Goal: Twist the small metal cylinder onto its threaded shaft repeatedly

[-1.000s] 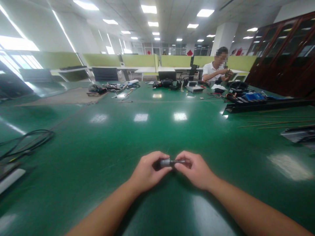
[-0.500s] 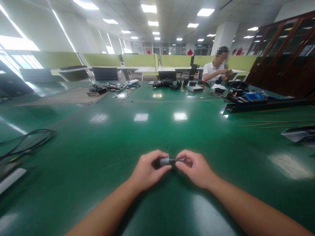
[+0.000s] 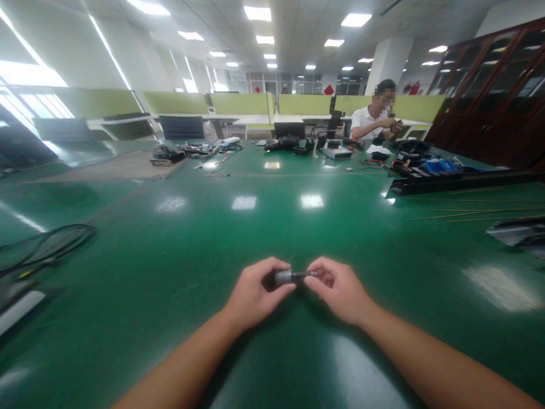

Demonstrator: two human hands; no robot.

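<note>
In the head view, a person is working with two bare hands over the near middle of a glossy green table [image 3: 238, 238]. The left hand [image 3: 258, 288] is curving into a partly closed C, its thumb on the near side and its fingers on the far side pinching a small grey cylinder [image 3: 283, 276]. The right hand [image 3: 340, 291] is facing it from just beside, thumb and forefinger nearly together around a thin dark rod [image 3: 298, 275] that is extending rightward from the cylinder's end, while its other fingers are curling behind. The cylinder and rod are lying level, left to right, between the two hands; whether they are touching the tabletop is hard to tell. Black cables [image 3: 55, 238] are looping at the left edge. At the far right, a co-worker in a white shirt [image 3: 363, 122] is sitting behind the table, handling a small item too blurred to identify. Near that person, a blue piece [image 3: 440, 166] is resting among clutter by a long black channel [image 3: 460, 183], and thin rods [image 3: 472, 212] are lying on its near side. Yellow-green partitions [image 3: 242, 104] are lining the background.
</note>
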